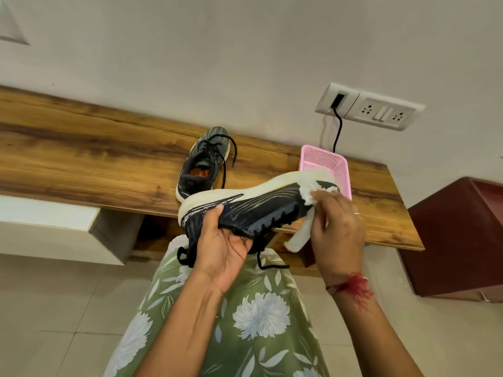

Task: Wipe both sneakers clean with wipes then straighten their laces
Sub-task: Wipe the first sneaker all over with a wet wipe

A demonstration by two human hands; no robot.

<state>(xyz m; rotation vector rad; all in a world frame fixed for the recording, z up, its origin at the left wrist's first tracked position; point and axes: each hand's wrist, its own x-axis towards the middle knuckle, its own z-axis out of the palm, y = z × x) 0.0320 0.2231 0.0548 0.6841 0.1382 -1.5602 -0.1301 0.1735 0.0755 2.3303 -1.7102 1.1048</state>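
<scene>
The right hand (339,224) pinches a white wipe (310,197) against the toe of the black sneaker (258,210), sole turned up. The left hand (226,246) grips that sneaker's collar, laces dangling. Behind them, the second sneaker (202,161) rests on the wooden shelf (95,156), beside a pink basket (324,161).

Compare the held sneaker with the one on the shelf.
The held sneaker is tipped sole-up; the shelf sneaker stands upright on the wooden shelf. The left hand grips the held sneaker, the right hand presses a wipe on its toe; the shelf sneaker is untouched. Both: dark, white soles, loose black laces.
</scene>
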